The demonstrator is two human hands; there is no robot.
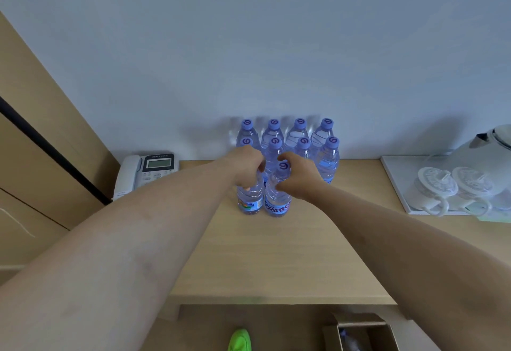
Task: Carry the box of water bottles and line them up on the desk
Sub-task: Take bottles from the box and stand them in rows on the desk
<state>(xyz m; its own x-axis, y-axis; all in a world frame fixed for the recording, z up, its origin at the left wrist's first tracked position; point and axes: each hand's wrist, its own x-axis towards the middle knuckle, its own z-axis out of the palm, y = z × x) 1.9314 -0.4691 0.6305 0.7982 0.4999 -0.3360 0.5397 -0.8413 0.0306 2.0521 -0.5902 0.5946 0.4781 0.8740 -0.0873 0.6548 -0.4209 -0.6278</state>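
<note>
Several clear water bottles with purple caps [300,136] stand in two rows against the wall on the light wooden desk [276,254]. In front of them stand two more bottles side by side. My left hand [247,167] grips the top of the left front bottle [250,198], hiding its cap. My right hand [297,179] is wrapped around the neck of the right front bottle [278,198], whose cap shows. Both bottles rest upright on the desk. The cardboard box [362,334] sits on the floor below the desk's front edge, open.
A white desk phone [146,172] sits at the desk's left, near a wooden cabinet [41,143]. On the right, a white tray [398,185] holds two upturned cups [453,185] and a kettle [489,154]. A green shoe [240,340] shows on the floor.
</note>
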